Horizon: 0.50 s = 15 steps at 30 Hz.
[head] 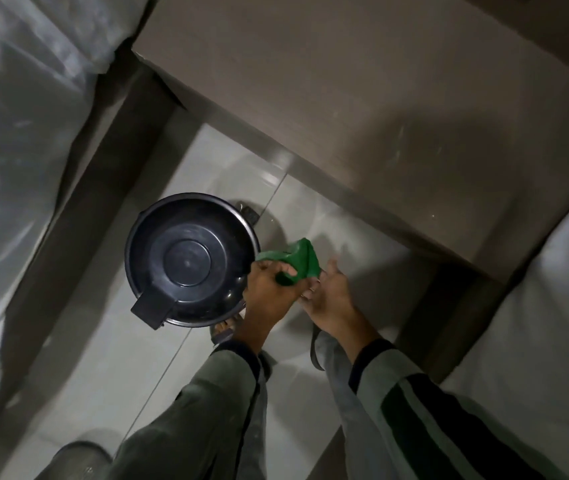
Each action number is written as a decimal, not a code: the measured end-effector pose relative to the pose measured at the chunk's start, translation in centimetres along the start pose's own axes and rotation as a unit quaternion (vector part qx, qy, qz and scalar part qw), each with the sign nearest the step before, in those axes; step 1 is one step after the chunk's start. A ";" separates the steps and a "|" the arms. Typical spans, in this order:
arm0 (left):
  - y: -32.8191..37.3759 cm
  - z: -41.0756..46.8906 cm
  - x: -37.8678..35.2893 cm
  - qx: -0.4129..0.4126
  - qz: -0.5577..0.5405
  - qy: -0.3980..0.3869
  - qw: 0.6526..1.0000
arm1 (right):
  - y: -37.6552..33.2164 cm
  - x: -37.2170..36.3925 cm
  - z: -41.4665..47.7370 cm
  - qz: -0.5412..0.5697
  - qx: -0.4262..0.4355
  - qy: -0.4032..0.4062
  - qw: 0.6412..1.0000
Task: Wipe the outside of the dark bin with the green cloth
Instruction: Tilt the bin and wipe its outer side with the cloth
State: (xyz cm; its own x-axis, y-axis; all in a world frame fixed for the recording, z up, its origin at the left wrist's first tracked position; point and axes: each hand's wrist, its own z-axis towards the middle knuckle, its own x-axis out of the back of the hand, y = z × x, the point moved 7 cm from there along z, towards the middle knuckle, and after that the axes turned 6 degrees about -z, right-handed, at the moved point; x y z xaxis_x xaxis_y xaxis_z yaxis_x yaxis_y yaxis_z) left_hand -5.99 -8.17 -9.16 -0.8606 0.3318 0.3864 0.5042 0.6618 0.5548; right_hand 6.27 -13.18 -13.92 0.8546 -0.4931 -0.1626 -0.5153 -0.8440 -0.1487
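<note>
While left hand (269, 289) clenches one green cloth (293, 263), right hand (331, 299) spread; one dark bin (189, 258).

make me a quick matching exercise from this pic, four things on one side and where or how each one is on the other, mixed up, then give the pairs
Things:
1. dark bin
2. green cloth
3. right hand
4. brown table

Places or states:
A. open, fingers spread, just right of the cloth
B. standing on the tiled floor, lid closed
C. above the floor, beyond the hands in the picture
D. bunched in the left hand, beside the bin's rim

Pairs: 1-B, 2-D, 3-A, 4-C
</note>
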 end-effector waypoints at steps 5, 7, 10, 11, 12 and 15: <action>1.3 -1.8 -0.6 0.042 0.040 -0.139 0.989 | 0.2 1.8 -0.8 0.041 0.046 -0.107 0.992; 1.1 -1.2 0.1 0.079 -0.001 -0.150 0.986 | 0.7 3.1 0.0 -0.019 0.042 -0.077 0.996; 0.0 1.5 4.3 0.023 0.206 0.065 0.976 | 0.4 5.7 1.6 -0.027 0.030 -0.016 0.999; -0.8 2.5 4.8 0.016 0.280 0.117 0.953 | 0.2 6.5 2.5 -0.031 0.026 -0.010 0.999; -1.7 3.4 4.5 0.033 0.320 0.136 0.937 | 0.0 7.2 3.1 -0.048 0.022 -0.003 0.999; -4.2 5.9 2.0 0.087 0.327 0.137 0.931 | 0.2 8.6 5.1 -0.131 0.018 0.034 0.991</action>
State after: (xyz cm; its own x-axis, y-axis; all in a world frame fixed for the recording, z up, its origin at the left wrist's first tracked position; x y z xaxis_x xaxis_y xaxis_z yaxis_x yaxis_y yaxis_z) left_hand -10.23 -6.32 -15.00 -0.3103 0.5347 0.7860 0.8745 0.4847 0.0156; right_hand 13.22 -16.52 -20.36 0.9608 -0.2727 -0.0489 -0.2768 -0.9374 -0.2114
